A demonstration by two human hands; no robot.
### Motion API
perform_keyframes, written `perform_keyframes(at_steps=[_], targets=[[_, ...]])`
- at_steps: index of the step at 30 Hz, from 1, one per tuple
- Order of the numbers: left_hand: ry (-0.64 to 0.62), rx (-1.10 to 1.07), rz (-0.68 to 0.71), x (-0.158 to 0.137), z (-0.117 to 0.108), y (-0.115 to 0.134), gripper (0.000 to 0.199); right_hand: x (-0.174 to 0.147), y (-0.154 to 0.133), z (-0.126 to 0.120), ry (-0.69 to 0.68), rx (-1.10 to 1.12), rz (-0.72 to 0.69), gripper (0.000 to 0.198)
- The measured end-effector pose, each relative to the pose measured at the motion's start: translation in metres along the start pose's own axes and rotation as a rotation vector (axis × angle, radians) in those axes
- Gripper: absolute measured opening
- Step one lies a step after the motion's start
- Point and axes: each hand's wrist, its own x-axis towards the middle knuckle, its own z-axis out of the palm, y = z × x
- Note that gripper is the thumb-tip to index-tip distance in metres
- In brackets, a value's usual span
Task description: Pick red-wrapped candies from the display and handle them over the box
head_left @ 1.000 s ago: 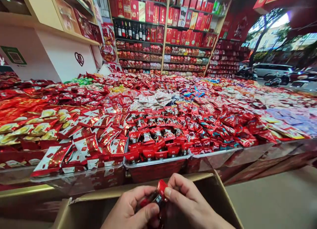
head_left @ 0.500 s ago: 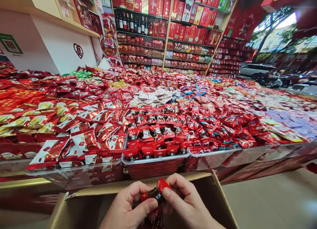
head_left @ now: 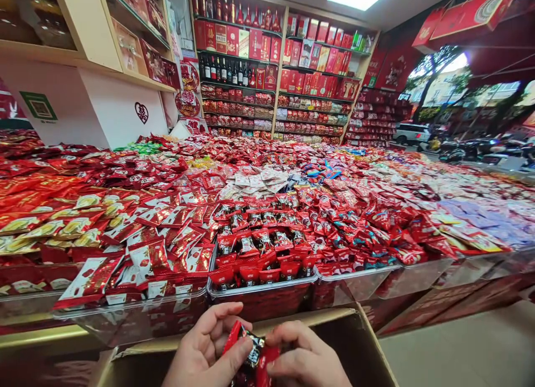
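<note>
Pinching several slick red sweets (head_left: 251,353) between left hand (head_left: 204,353) and right hand (head_left: 305,362) at bottom centre, one could slip into the box (head_left: 368,342).

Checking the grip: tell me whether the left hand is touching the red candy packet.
Touching. The head view shows the left hand with its thumb pressed on the red candy packet, above the cardboard box.

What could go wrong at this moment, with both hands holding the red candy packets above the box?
1. The left hand and right hand pinch several slippery candy packets at once; one might slip into the cardboard box below.
2. The clear tray ahead is heaped to its rim, so a packet added there might slide off its front edge.
</note>
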Motion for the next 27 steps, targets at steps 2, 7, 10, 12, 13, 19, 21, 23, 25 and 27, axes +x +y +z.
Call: perform_keyframes(at_steps=[2, 7, 10, 12, 13, 19, 21, 23, 25, 27], targets=[[0.042, 0.047, 0.066, -0.002, 0.002, 0.000, 0.043, 0.005, 0.004, -0.001, 0.007, -0.123, -0.211, 0.026], [0.009, -0.011, 0.081, -0.004, 0.004, -0.001, 0.046, 0.010, 0.020, 0.006, 0.029, 0.058, -0.118, 0.031], [-0.058, -0.068, 0.040, -0.002, 0.002, 0.001, 0.049, 0.009, 0.019, 0.011, 0.097, 0.192, -0.046, 0.034], [-0.078, -0.075, 0.032, -0.001, 0.001, 0.002, 0.051, 0.009, 0.017, 0.012, 0.122, 0.219, -0.035, 0.033], [-0.073, -0.067, 0.033, -0.002, 0.001, 0.003, 0.051, 0.008, 0.016, 0.012, 0.136, 0.219, -0.047, 0.032], [-0.064, 0.024, 0.053, -0.006, 0.002, 0.000, 0.046, 0.006, 0.020, 0.011, 0.115, 0.085, -0.120, 0.026], [-0.054, 0.059, 0.055, -0.006, 0.001, -0.002, 0.044, 0.006, 0.022, 0.009, 0.042, -0.035, -0.167, 0.024], [-0.052, 0.054, 0.057, -0.005, 0.000, -0.005, 0.041, 0.006, 0.025, 0.007, 0.017, -0.078, -0.172, 0.027], [-0.072, 0.021, 0.066, -0.005, -0.001, -0.008, 0.041, 0.006, 0.027, 0.005, 0.063, -0.021, -0.133, 0.031], [-0.109, -0.032, 0.052, -0.006, -0.001, -0.012, 0.041, 0.005, 0.027, 0.004, 0.119, 0.015, -0.095, 0.034]])
